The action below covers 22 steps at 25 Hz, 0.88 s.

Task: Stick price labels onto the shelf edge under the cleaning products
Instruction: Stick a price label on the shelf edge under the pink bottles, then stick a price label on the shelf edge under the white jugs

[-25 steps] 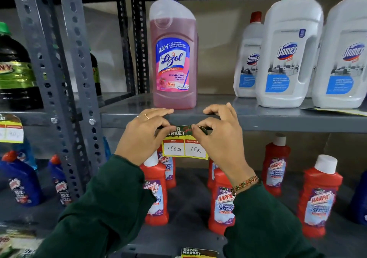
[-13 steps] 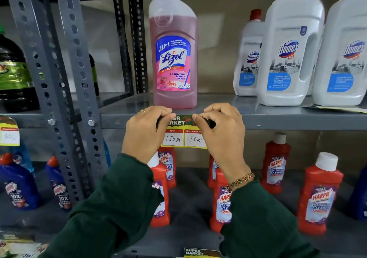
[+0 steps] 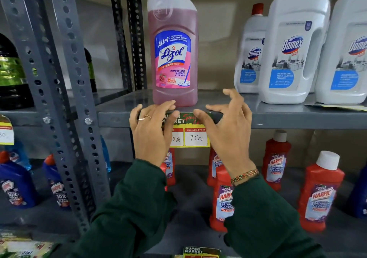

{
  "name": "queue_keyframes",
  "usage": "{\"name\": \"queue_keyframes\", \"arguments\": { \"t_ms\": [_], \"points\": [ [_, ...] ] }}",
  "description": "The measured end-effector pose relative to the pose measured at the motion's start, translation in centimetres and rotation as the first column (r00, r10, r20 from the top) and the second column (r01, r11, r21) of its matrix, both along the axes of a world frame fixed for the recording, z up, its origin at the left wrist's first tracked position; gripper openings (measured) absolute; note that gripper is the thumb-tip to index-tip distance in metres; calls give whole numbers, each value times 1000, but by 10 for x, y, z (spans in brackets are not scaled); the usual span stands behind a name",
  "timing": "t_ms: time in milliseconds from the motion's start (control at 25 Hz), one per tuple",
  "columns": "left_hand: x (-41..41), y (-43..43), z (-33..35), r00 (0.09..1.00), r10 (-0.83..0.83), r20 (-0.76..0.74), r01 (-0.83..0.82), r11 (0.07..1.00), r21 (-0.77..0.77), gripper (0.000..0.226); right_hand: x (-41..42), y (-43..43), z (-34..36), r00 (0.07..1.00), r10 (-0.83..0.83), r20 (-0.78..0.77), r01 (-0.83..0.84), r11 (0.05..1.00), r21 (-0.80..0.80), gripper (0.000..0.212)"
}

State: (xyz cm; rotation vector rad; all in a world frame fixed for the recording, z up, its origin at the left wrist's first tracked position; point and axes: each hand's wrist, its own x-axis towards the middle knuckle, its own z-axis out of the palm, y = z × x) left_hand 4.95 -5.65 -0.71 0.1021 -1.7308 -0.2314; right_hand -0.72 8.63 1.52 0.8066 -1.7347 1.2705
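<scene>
A price label (image 3: 190,132) sits on the front of the shelf edge (image 3: 278,120), directly below the Lizol bottle (image 3: 173,49). The left hand (image 3: 151,132) and right hand (image 3: 224,126) flank the label, fingers spread and grasping nothing; thumbs appear to touch its top strip.

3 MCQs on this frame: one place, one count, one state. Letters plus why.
1. Where is the price label?
A. on the shelf edge under the Lizol bottle
B. on the floor
C. on a Domex bottle

2. How many white Domex bottles show?
A. one
B. three
C. six

3. How are both hands?
A. fists
B. gripping a bottle
C. fingers spread, empty

Answers: 1 A, it hangs from the edge below the pink bottle. 2 B, three stand at right. 3 C, left hand and right hand grip nothing.
</scene>
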Motion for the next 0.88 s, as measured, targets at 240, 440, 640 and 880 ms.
{"name": "queue_keyframes", "arguments": {
  "t_ms": [240,440,640,880],
  "points": [
    [1,-8,3,984,-136,-116,132,990,-44,19,-10,4,-3,997,36,-70,-32,998,63,15],
    [6,1,11,969,-207,-132,217,974,70,40,-13,22,3,979,201,-24,-197,974,113,21],
    [-23,62,40,988,-61,-145,60,998,-10,34,-50,102,31,995,100,-17,-101,993,-66,18],
    [-96,187,37,973,-51,226,126,934,-334,28,-111,212,57,767,-604,217,499,774,390,26]
  ]
}}
